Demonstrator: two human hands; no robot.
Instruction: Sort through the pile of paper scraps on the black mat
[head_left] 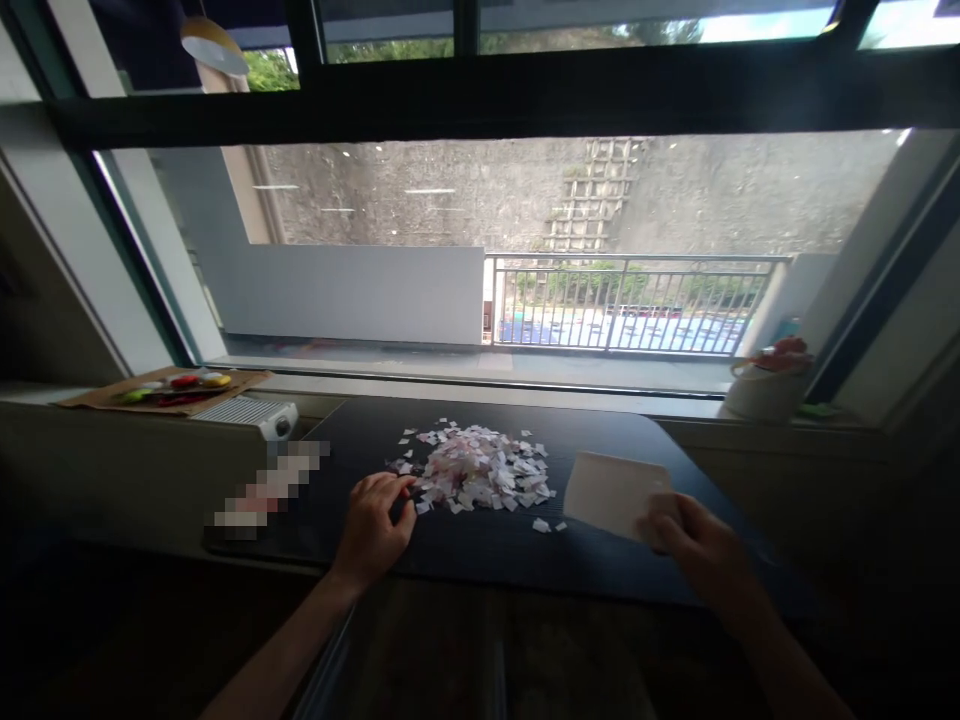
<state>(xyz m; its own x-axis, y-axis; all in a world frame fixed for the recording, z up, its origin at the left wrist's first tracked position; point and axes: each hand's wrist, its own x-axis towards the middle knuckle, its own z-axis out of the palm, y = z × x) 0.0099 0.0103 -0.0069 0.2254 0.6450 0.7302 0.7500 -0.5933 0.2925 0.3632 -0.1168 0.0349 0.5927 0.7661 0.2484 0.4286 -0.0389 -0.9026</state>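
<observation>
A heap of small cut paper pieces, white with some pinkish tints, lies on the dark table. My left hand rests at the heap's left edge, fingers bent and thumb apart from them. Its fingertips are by a few outlying pieces, and nothing shows in its grasp. To the right of the heap, my right hand pinches a pale, roughly rectangular card by its right end. The card is tilted above the tabletop, apart from the heap. Two loose scraps lie between heap and card.
A blurred-out patch covers something on the table's left side. Behind it are a white ridged appliance and a brown board with colourful items. A pale container stands on the right windowsill. The window runs along the table's far side.
</observation>
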